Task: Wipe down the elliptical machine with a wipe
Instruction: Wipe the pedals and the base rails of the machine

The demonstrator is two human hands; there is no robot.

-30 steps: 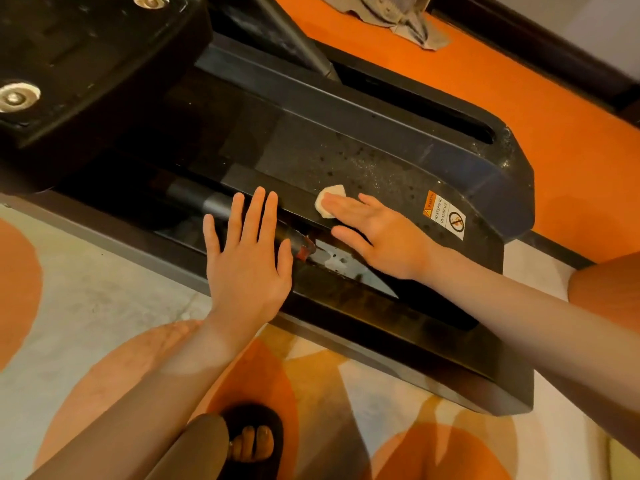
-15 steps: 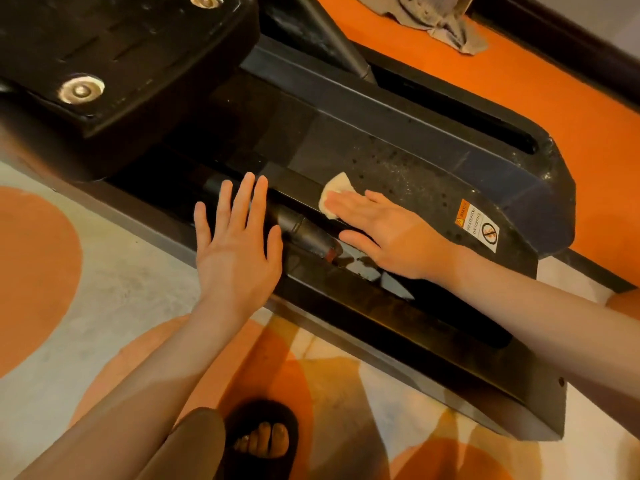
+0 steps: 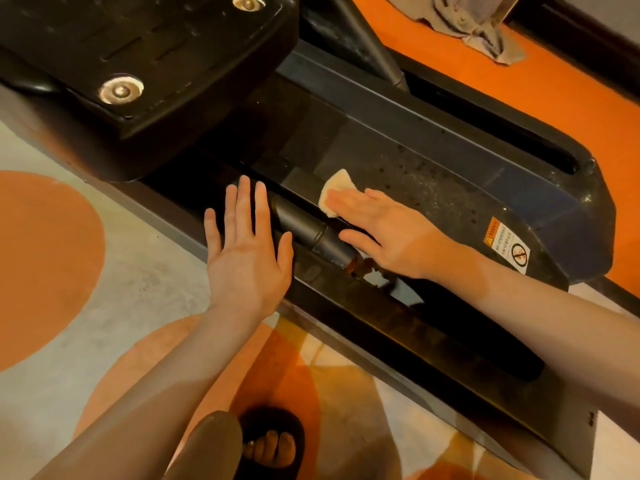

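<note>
The black elliptical machine (image 3: pixel 450 161) runs diagonally across the view, its rear cover dusty and speckled. A small pale wipe (image 3: pixel 334 188) lies on that cover, and my right hand (image 3: pixel 391 233) presses it flat with straight fingers; only the wipe's far end shows past my fingertips. My left hand (image 3: pixel 246 251) is spread flat with straight fingers over the machine's near edge, beside a dark roller tube (image 3: pixel 304 226) in the rail channel, and holds nothing.
A large black foot pedal (image 3: pixel 138 64) with metal bolts fills the upper left. A warning sticker (image 3: pixel 509 247) sits on the cover near my right wrist. A grey cloth (image 3: pixel 478 29) lies on the orange floor beyond. My sandalled foot (image 3: pixel 273 441) stands on the patterned rug below.
My right hand has slid the wipe a little further up the cover, away from the warning sticker. My left hand stays spread by the rail.
</note>
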